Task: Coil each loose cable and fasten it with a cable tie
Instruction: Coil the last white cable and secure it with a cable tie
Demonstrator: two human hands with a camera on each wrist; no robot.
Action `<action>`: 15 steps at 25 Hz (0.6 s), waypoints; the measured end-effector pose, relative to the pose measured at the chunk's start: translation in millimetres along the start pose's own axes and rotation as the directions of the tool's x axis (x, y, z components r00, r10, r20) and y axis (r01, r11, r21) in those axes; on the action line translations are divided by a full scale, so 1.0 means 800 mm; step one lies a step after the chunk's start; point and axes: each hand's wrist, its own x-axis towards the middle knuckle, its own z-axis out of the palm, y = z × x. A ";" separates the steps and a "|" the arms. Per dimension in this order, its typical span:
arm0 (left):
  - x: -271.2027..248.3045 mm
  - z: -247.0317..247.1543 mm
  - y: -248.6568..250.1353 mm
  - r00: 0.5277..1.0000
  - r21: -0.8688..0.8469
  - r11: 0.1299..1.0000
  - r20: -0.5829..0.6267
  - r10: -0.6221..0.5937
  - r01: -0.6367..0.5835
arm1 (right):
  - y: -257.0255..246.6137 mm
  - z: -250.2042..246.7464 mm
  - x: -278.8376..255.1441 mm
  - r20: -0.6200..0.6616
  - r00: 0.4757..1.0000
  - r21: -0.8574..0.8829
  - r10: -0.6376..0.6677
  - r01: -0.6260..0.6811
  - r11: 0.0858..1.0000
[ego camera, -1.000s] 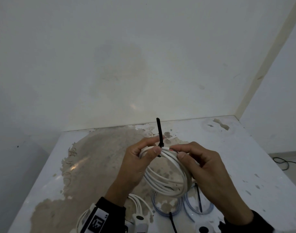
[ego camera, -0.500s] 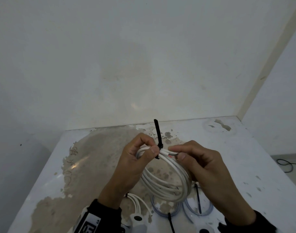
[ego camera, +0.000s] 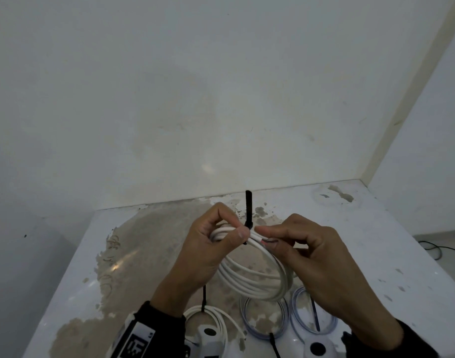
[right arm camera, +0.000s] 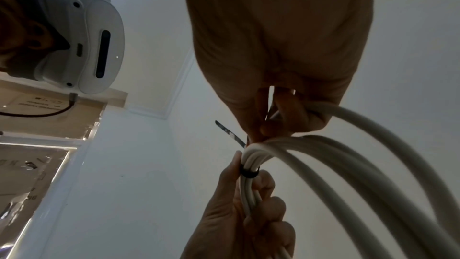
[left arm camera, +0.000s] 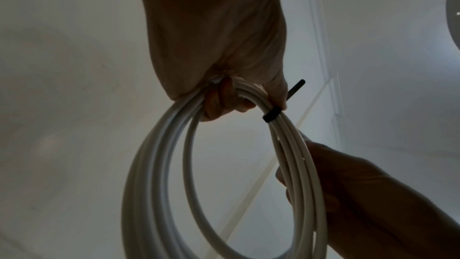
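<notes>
A white cable coil [ego camera: 252,282] hangs above the table, held up by both hands. A black cable tie [ego camera: 248,210] wraps its top strands, and the tie's free tail sticks straight up. My left hand [ego camera: 216,244] grips the coil just left of the tie, thumb over the strands. My right hand [ego camera: 298,244] pinches the strands just right of the tie. From the left wrist view the tie [left arm camera: 273,114] bands the coil [left arm camera: 159,174] below the fingers. The right wrist view shows the tie [right arm camera: 248,173] tight round the bundle [right arm camera: 323,164].
On the worn white table [ego camera: 149,254] near its front edge lie a tied white coil [ego camera: 216,316] and two clear bluish coils [ego camera: 265,319] [ego camera: 314,316] with black ties. White walls close the back and right. A black cord [ego camera: 433,248] lies on the floor at right.
Both hands lifted the coil slightly and shifted left. The right fingers slid a little along the strands, away from the tie, exposing a cable end.
</notes>
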 end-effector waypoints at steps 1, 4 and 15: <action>0.000 -0.006 0.000 0.999 0.008 0.999 0.014 -0.034 0.034 | 0.002 0.005 0.001 -0.012 1.000 -0.012 -0.006 0.006 1.000; 0.002 -0.023 0.002 0.991 0.021 0.994 0.079 -0.108 0.106 | 0.003 0.022 0.005 -0.066 0.997 -0.039 -0.032 0.030 0.999; 0.012 -0.064 0.013 0.999 -0.088 0.995 -0.019 -0.040 0.039 | -0.007 0.047 0.024 -0.147 0.989 -0.064 -0.025 0.015 0.998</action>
